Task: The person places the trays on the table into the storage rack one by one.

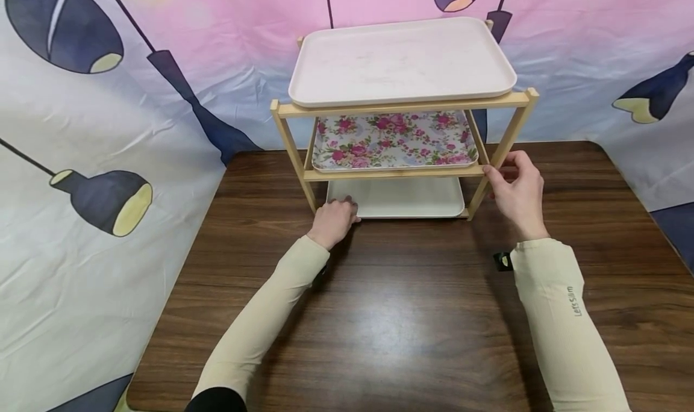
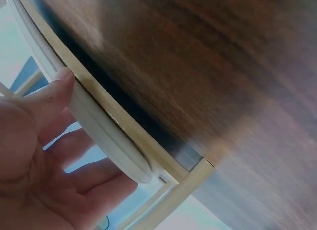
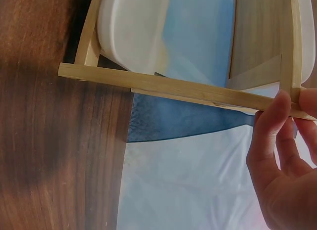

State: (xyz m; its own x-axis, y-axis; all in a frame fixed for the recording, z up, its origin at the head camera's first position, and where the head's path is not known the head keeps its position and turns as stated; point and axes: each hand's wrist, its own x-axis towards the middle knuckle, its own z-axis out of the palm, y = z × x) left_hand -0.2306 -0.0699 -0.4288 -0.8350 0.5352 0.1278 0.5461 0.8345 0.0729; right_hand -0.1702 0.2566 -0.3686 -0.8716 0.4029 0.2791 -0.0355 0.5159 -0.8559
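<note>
A light wooden three-tier rack [image 1: 509, 129] stands at the back of the table. Its bottom tier holds a plain white tray [image 1: 409, 196]. My left hand [image 1: 333, 219] is at that tray's front left; in the left wrist view its thumb lies on the tray's rim [image 2: 114, 146] and the fingers reach to the other side, pinching it. My right hand [image 1: 517, 192] grips the rack's right post near the middle rail, thumb in front and some fingers hidden behind. A flowered tray [image 1: 396, 140] lies on the middle tier, and a pale pinkish-white tray [image 1: 401, 59] rests on top.
The dark wood-grain table [image 1: 390, 315] extends in front of the rack and to both sides. Close behind hangs a printed cloth [image 1: 217, 32]. A small black tag [image 1: 503, 261] shows beside the right sleeve [image 1: 564, 315].
</note>
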